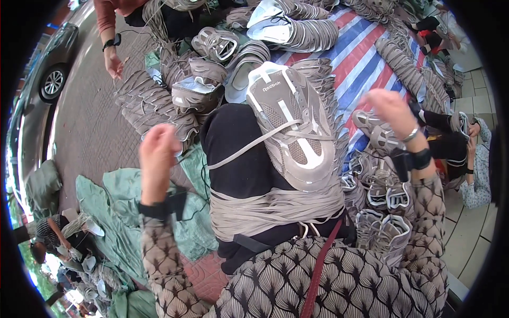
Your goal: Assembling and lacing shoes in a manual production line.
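A grey-brown sneaker (pixel 305 151) with white trim rests on my lap, its toe toward me. One flat beige shoelace (pixel 249 147) is threaded through it and trails left over my black-clad knee. Across my thighs lies a thick bundle of loose beige laces (pixel 275 212). My left hand (pixel 160 146) is raised left of the knee, fingers curled together and blurred. Raised to the right of the sneaker, my right hand (pixel 391 110) is also blurred with its fingers bent inward. Whatever either hand may pinch does not show.
Rows of stacked sneaker uppers (pixel 154 108) lie ahead, some on a striped sheet (pixel 355 47). More shoes (pixel 384 228) sit by my right arm. Green sacking (pixel 116 212) covers the left ground. A co-worker's hand (pixel 113 62) reaches in at upper left; other people sit right and lower left.
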The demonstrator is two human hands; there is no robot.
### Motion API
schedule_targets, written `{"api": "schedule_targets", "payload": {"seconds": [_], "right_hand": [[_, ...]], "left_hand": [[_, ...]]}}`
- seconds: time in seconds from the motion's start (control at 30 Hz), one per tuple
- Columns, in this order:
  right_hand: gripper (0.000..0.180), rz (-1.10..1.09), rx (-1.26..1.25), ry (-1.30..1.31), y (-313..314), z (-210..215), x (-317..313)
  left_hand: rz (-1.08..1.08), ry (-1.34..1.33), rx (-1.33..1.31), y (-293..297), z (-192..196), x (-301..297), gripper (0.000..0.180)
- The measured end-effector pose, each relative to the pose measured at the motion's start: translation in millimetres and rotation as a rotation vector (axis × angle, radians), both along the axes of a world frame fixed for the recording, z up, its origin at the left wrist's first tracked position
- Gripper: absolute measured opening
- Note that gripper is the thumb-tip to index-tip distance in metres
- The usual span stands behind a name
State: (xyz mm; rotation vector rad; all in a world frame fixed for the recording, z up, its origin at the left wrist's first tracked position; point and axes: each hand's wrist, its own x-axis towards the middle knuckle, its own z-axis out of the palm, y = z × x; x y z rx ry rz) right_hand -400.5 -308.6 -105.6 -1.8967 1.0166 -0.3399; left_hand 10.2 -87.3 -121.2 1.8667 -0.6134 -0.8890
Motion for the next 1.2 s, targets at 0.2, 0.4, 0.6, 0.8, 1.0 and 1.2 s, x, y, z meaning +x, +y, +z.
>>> {"api": "schedule_targets", "payload": {"seconds": [0.2,0.4,0.6,0.8,1.0,1.2], "right_hand": [[0.021,0.256,0.326,-0.09,26.7,-11.1,81.1],[0.014,0.257,-0.101,-0.053,30.2,-18.1,95.0],[0.012,0.263,-0.493,-0.01,38.6,-18.9,97.8],[0.013,0.23,-0.572,0.008,43.1,-18.4,97.3],[0.015,0.162,-0.33,0.052,48.3,-12.4,106.5],[0.01,0.024,-0.177,0.056,56.3,-19.8,115.8]], "left_hand": [[-0.465,-0.399,-0.188,-33.0,-25.5,-75.9,0.01],[-0.489,-0.665,-0.119,-32.9,-12.2,-98.9,0.014],[-0.532,-0.658,-0.05,-28.8,-14.1,-108.1,0.014],[-0.519,-0.63,-0.042,-25.1,-17.5,-113.8,0.016],[-0.523,-0.654,-0.007,-25.7,-18.0,-117.7,0.013],[-0.511,-0.657,-0.009,-26.6,-16.0,-121.7,0.012]]}}
